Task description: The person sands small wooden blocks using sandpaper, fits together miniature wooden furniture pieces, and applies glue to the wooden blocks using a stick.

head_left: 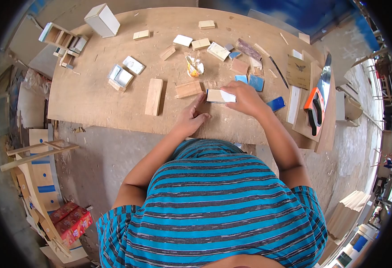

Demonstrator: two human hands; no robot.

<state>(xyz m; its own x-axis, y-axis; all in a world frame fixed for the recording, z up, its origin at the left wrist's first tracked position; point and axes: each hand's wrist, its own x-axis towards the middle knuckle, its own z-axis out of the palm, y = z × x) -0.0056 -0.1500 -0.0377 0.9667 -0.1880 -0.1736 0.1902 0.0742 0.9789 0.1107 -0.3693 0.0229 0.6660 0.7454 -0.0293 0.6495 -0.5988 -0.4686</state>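
Observation:
My right hand [246,99] grips the right end of a small wooden block [216,95] with a white patch on it. The block lies on or just above the board tabletop [129,107]. My left hand [193,119] rests at the block's left end, index finger stretched out and thumb apart; whether it touches the block I cannot tell. Just beyond that finger is another wood block [188,89]. Farther left lies a longer wood block [154,97]. A blue piece [275,104] lies right of my right wrist.
At the right edge a handsaw [315,105] with an orange and black handle lies on boards, near brown sandpaper [298,72]. Several blocks and scraps surround a small glue packet [194,67]. Back left are a white box [102,20] and a small wooden assembly [61,38].

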